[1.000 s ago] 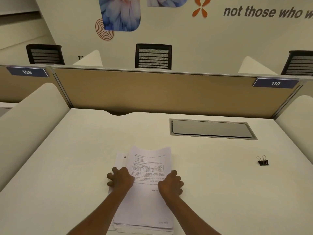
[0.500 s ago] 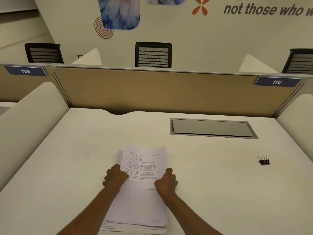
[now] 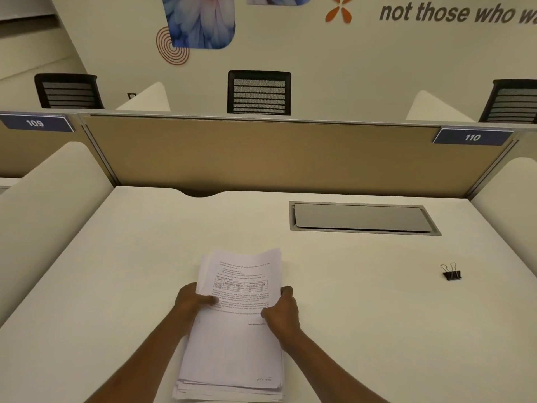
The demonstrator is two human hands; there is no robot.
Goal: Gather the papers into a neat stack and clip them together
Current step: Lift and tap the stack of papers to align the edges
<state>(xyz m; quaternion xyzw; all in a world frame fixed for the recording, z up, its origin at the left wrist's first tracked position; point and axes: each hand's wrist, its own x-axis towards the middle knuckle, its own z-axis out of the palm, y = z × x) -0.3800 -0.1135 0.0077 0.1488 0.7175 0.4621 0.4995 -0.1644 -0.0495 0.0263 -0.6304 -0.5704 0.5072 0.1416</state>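
A stack of white printed papers (image 3: 235,338) lies on the white desk (image 3: 363,315) near its front edge, the top sheet showing text and a small table. The lower sheets stick out unevenly at the near end. My left hand (image 3: 193,305) grips the stack's left edge, thumb on top. At the right edge my right hand (image 3: 283,311) holds it the same way. A black binder clip (image 3: 451,274) rests alone on the desk, far to the right of both hands.
A grey cable hatch (image 3: 361,218) is set into the desk at the back right. A tan partition (image 3: 261,155) closes the far side, with white side panels left and right. Black chairs stand beyond it.
Both hands shifted from lying on top of the sheets to gripping the stack's side edges, and the spread papers have been squeezed into a narrower pile.
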